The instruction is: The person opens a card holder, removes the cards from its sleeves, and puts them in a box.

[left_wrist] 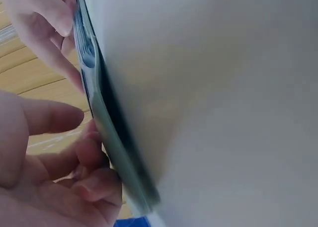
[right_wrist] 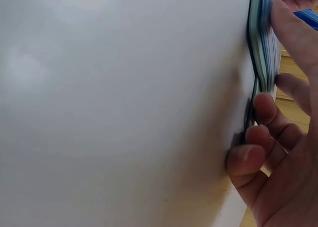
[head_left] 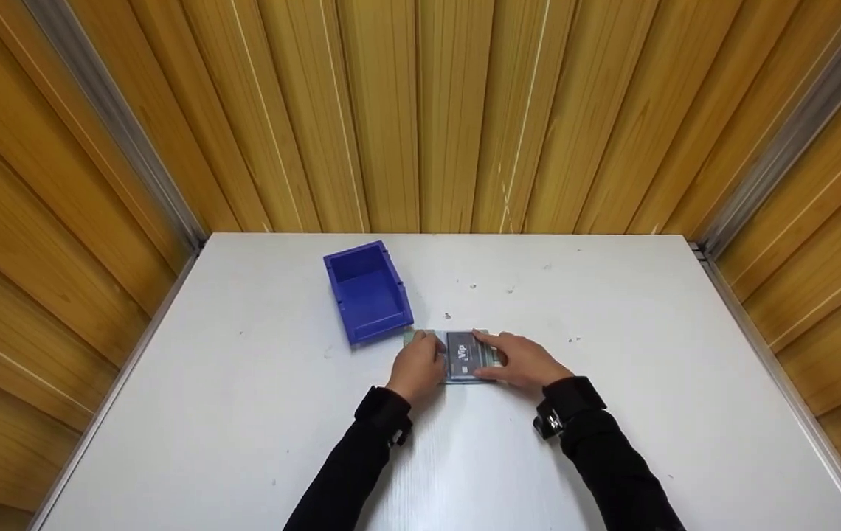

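A card holder booklet (left_wrist: 115, 137) with green covers and a stack of clear sleeves lies open on the white table. A dark card (head_left: 462, 358) marked "Vip" shows on its top page. My left hand (head_left: 417, 361) holds the booklet's left side, its fingers curled against the cover edge in the left wrist view. On the other side, my right hand (head_left: 527, 360) grips the right part. Its thumb and forefinger reach over the page beside the card, while the other fingertips (right_wrist: 246, 160) curl at the cover's lower edge.
A blue plastic bin (head_left: 370, 296) stands just beyond the booklet's left end, close to my left hand. The white table (head_left: 656, 413) has small dark marks. Wood-patterned walls (head_left: 450, 110) enclose its back and sides.
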### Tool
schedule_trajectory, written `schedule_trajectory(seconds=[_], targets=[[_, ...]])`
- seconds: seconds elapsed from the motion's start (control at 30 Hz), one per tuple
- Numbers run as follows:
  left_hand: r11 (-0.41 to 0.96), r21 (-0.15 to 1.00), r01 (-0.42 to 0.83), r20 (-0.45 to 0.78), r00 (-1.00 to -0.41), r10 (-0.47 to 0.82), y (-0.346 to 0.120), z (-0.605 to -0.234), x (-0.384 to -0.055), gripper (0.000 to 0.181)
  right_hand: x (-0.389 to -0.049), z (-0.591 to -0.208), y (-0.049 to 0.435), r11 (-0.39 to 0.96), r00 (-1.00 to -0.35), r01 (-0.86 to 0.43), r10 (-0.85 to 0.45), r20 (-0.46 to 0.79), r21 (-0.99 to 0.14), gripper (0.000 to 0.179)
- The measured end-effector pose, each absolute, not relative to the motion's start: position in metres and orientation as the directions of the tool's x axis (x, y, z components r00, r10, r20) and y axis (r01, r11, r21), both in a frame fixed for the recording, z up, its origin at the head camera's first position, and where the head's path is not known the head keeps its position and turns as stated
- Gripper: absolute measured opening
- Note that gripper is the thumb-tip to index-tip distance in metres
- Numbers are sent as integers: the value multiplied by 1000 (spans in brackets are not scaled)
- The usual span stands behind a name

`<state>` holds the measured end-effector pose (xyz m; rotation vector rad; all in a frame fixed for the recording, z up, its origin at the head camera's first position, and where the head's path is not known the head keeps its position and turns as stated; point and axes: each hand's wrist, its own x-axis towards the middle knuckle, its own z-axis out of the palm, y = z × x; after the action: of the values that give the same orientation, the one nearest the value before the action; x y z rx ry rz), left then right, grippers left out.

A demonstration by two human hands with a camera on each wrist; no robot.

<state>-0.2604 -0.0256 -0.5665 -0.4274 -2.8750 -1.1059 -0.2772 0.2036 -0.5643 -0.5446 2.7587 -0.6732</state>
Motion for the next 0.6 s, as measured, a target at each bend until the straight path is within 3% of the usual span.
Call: schedule_trajectory(seconds=[0.2,0.37,0.6], targets=[[671,732,114,4,-987,163,-17,-561,-268,17,-277,-564,204,821,-900,-305,-414,-135,-483,80],[746,657,107,11,-991,133,-11,-559,-272,30,-278,-565,204,809,-893,-328,-434,-118,-488,79],[814,578,59,-16,-996,83,-5,-558,-274,28,-277,-565,205,802,-894,-331,-436,-108,-498,79]])
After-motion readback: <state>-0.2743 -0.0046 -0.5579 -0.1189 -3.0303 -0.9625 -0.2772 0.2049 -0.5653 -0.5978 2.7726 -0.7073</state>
